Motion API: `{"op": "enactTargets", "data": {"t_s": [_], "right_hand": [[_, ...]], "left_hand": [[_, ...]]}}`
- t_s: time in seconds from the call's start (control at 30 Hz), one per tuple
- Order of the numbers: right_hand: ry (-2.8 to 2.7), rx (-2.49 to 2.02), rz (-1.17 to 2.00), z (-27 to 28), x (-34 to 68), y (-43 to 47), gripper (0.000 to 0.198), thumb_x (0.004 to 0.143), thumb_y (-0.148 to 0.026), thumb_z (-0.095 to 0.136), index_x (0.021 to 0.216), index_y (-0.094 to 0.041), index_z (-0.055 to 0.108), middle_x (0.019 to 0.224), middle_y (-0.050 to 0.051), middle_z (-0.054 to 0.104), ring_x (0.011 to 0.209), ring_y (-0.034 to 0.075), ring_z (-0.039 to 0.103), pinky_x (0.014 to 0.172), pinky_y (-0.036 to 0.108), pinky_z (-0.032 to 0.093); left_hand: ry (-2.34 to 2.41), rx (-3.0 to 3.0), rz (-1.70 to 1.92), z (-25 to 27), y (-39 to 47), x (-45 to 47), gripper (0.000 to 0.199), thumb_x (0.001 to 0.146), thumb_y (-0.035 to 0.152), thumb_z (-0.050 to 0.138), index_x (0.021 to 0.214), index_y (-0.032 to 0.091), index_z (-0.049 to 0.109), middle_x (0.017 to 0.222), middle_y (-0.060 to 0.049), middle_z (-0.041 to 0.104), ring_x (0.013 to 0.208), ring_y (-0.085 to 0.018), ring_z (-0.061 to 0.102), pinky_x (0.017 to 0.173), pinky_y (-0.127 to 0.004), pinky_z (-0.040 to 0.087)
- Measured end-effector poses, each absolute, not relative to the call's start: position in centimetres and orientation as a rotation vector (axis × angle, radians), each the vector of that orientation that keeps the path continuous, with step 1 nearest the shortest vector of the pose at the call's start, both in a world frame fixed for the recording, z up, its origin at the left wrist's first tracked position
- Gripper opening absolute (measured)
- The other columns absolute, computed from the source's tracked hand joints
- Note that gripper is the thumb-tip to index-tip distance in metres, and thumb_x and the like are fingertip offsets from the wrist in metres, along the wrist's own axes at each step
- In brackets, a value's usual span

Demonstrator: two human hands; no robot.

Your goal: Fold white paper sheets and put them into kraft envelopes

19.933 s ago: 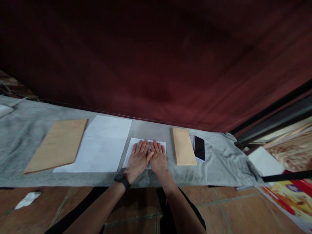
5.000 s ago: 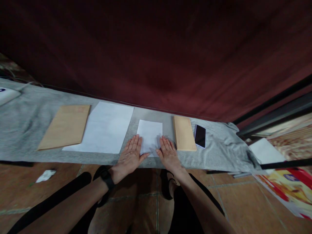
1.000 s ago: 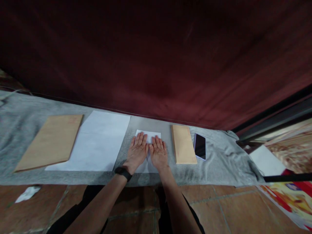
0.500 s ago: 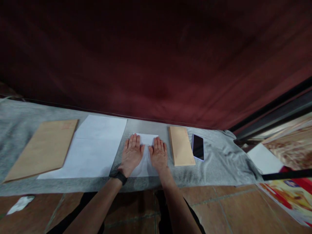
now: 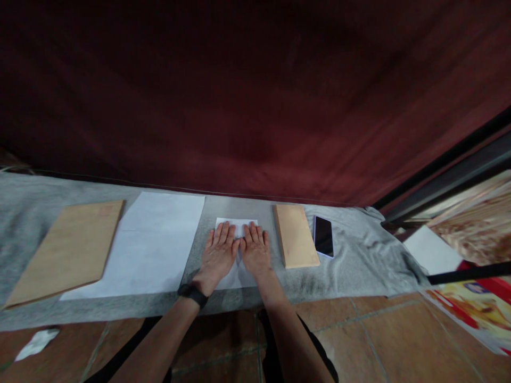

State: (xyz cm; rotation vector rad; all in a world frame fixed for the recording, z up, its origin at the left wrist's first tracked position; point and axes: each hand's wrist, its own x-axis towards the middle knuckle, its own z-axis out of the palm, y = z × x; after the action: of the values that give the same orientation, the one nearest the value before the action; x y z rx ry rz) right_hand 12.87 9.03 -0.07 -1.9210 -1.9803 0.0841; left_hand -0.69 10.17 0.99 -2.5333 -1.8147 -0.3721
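Both palms lie flat on a small white sheet of paper [image 5: 236, 279] on the grey cloth. My left hand [image 5: 219, 252], with a black band on its wrist, covers the sheet's left side. Over its right side rests my right hand [image 5: 255, 252]. The fingers of both hands are stretched out and point away from me, and the thumbs nearly meet at the middle. A strip of the paper's far edge shows beyond the fingertips; much of the rest is hidden under the hands.
Larger white sheets [image 5: 155, 239] lie to the left, partly under a brown envelope [image 5: 75, 239]. A light wooden block [image 5: 296, 236] and a phone [image 5: 323, 236] lie to the right. A dark red curtain [image 5: 239, 117] hangs behind the grey cloth [image 5: 359, 260]. Crumpled white tissue [image 5: 36, 341] is on the tiled floor.
My hands have moved inward, towards each other, so the thumbs are now almost touching. The view has shifted slightly; the other things stay in place.
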Motion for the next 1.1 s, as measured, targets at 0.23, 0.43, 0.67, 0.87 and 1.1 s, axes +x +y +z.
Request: {"op": "enactTargets", "data": {"t_s": [0.23,0.43,0.67,0.87,1.1], "right_hand": [[-1.972,-2.016,0.068,-0.1,12.8,9.6,0.054,0.106,-0.037,0.035,0.154,-0.014,0.04,0.161,0.016,0.034,0.149,0.03,0.033,0.12,0.053,0.024],[-1.998,-2.039,0.069,0.0,13.1,9.6,0.055,0.106,-0.038,0.035,0.155,-0.013,0.038,0.163,0.016,0.03,0.15,0.03,0.03,0.121,0.051,0.022],[-1.978,-2.014,0.096,0.6,13.2,8.1,0.053,0.106,-0.033,0.036,0.155,-0.012,0.037,0.163,0.013,0.031,0.152,0.028,0.027,0.123,0.049,0.021],[-2.129,-1.797,0.171,1.2,11.6,3.5,0.052,0.108,-0.035,0.028,0.155,-0.014,0.037,0.162,0.007,0.033,0.151,0.022,0.029,0.124,0.043,0.023],[-2.204,-1.783,0.121,0.7,13.1,-0.4,0.056,0.108,-0.043,0.028,0.155,-0.013,0.037,0.161,0.007,0.034,0.15,0.022,0.032,0.125,0.043,0.022]], "left_hand": [[-1.824,-2.497,-0.354,0.8,10.0,-0.6,0.057,0.102,0.037,0.03,0.15,0.009,0.043,0.161,-0.018,0.034,0.151,-0.029,0.03,0.123,-0.049,0.021],[-1.718,-2.568,-0.336,0.8,8.0,-0.6,0.057,0.101,0.035,0.033,0.15,0.008,0.043,0.161,-0.017,0.036,0.151,-0.027,0.029,0.125,-0.047,0.02],[-1.49,-2.696,-0.398,0.1,5.2,-1.1,0.056,0.1,0.031,0.033,0.15,0.008,0.042,0.159,-0.015,0.039,0.151,-0.027,0.03,0.125,-0.047,0.024],[-1.436,-2.703,-0.444,-0.7,3.8,-2.3,0.056,0.096,0.017,0.03,0.149,0.005,0.043,0.157,-0.017,0.044,0.15,-0.024,0.032,0.124,-0.045,0.027],[-1.441,-2.743,-0.398,-0.4,2.1,-3.8,0.058,0.101,0.034,0.032,0.153,0.008,0.038,0.161,-0.017,0.036,0.152,-0.026,0.028,0.125,-0.045,0.025]]}}
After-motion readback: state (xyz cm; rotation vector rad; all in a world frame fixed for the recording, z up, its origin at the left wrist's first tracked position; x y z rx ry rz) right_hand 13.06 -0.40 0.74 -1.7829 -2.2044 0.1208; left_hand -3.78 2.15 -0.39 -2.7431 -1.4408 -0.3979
